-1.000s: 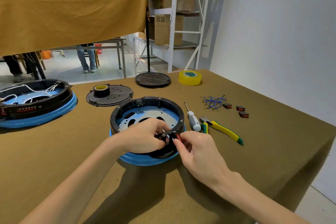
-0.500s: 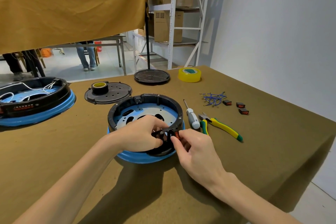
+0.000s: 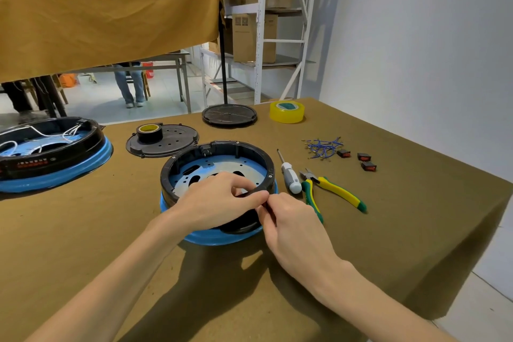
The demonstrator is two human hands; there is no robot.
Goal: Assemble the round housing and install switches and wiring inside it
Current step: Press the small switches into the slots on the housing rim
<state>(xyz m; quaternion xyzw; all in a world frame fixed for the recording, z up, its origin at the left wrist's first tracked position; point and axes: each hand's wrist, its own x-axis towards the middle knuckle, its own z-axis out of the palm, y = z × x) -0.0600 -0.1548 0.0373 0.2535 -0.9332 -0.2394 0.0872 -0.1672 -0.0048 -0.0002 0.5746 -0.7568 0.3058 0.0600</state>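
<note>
A round housing point(image 3: 222, 147) with a black ring wall, a blue rim and a perforated metal floor sits in front of me on the table. My left hand point(image 3: 219, 200) grips the near part of its black wall, fingers curled over the rim. My right hand point(image 3: 288, 219) pinches a small red-and-black switch point(image 3: 266, 205) against the outside of that wall; the switch is almost hidden by my fingers. Three more switches point(image 3: 363, 159) and a bundle of blue wires point(image 3: 322, 147) lie to the right.
A white-handled screwdriver point(image 3: 290, 175) and yellow-green pliers point(image 3: 333, 191) lie right of the housing. A black lid point(image 3: 169, 144) bears a black tape roll. A wired second housing point(image 3: 50, 153) sits far left. Yellow tape point(image 3: 286, 111) and a stand base point(image 3: 229, 115) are behind.
My left hand's fingers have closed further over the near wall and now cover the slot. My right hand has pushed in closer, so less of the red switch shows.
</note>
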